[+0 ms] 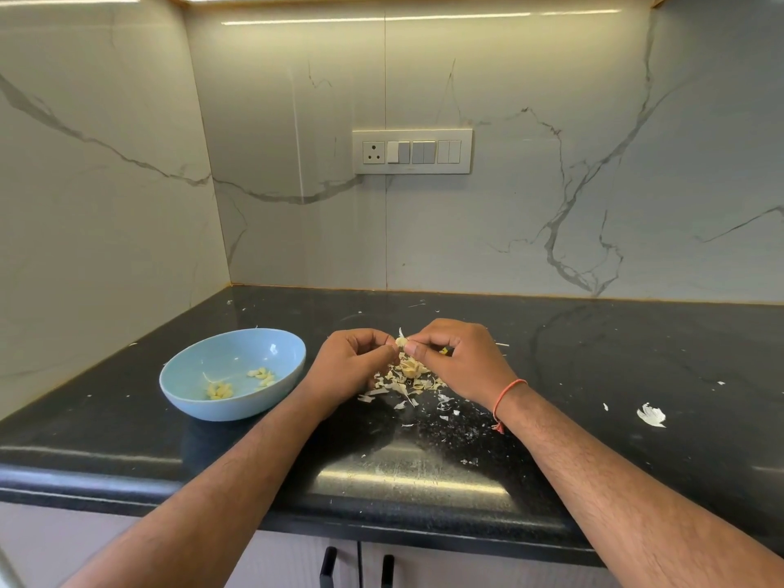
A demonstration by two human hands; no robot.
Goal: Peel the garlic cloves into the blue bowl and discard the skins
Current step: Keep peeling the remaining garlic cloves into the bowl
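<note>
Black stone counter [594,375], polished and speckled; all places below are given from the bowl.

Bowl [232,373]: blue, shallow, on the counter near its front edge. Inside lie peeled cloves [239,384] in two small clusters, one near the front wall, one nearer the middle.

Left hand [352,362]: just right of the bowl, above the counter, fingers curled, fingertips meeting the clove. Whether it truly pinches the clove cannot be told.

Right hand [454,358]: further right, facing the left hand. Thumb and fingers are curled and pinch the clove.

Clove [401,341]: small, pale, with a wisp of skin standing up from it, held between both hands, right of the bowl and above the skins.

Skins [407,381]: a heap of pale papery scraps on the counter, directly under the hands, right of the bowl. Finer flakes scatter towards the front edge.

Skin piece [651,415]: one larger white piece, far right of the bowl, well apart from the heap.

Thread [507,396]: orange, round the right wrist.

Switch plate [412,151]: white, on the marble wall behind the bowl and to its right.
</note>
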